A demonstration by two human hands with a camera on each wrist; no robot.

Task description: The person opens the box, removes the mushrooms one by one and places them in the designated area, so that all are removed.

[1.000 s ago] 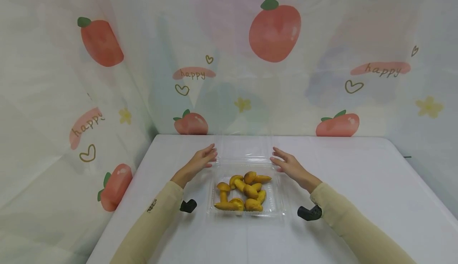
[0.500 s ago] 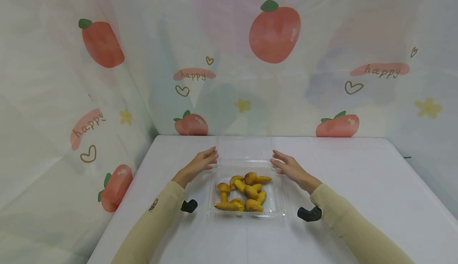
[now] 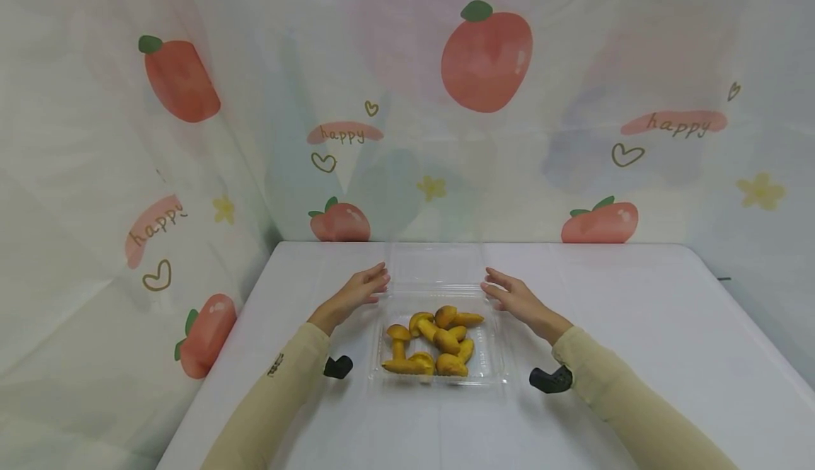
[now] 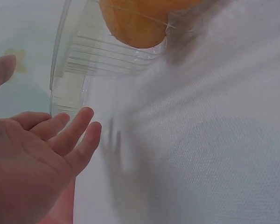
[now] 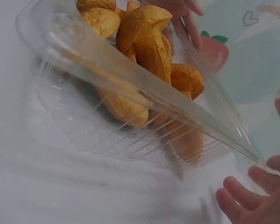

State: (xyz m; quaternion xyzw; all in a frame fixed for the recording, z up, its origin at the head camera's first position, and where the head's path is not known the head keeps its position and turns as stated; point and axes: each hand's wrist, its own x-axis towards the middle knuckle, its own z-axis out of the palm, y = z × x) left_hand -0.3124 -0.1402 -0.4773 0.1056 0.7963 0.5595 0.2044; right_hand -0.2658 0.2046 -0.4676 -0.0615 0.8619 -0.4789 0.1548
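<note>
A clear plastic clamshell box (image 3: 490, 357) sits on the white table, its lid (image 3: 436, 266) swung back at the far side. Inside lie several yellow-brown toy-like mushrooms (image 3: 446, 342), some with caps and stems showing. My left hand (image 3: 349, 299) is beside the box's back left corner, fingers extended and slightly spread. At the opposite back corner is my right hand (image 3: 521, 305), its fingers loosely extended toward the hinge. Neither hand grips anything. In the left wrist view, the fingertips (image 4: 86, 114) are just by the box wall; in the right wrist view, the fingertips (image 5: 224, 193) are near its corner.
Black wrist pieces (image 3: 550, 379) stick out from both beige sleeves (image 3: 627, 392). The white tabletop (image 3: 643, 314) runs back to a cloth backdrop (image 3: 407, 66) printed with peaches, hearts and the word happy. Another cloth side wall (image 3: 76, 173) stands on the left.
My left hand has shifted very slightly to the right, closer to the box. The right hand and the mushrooms look unchanged.
</note>
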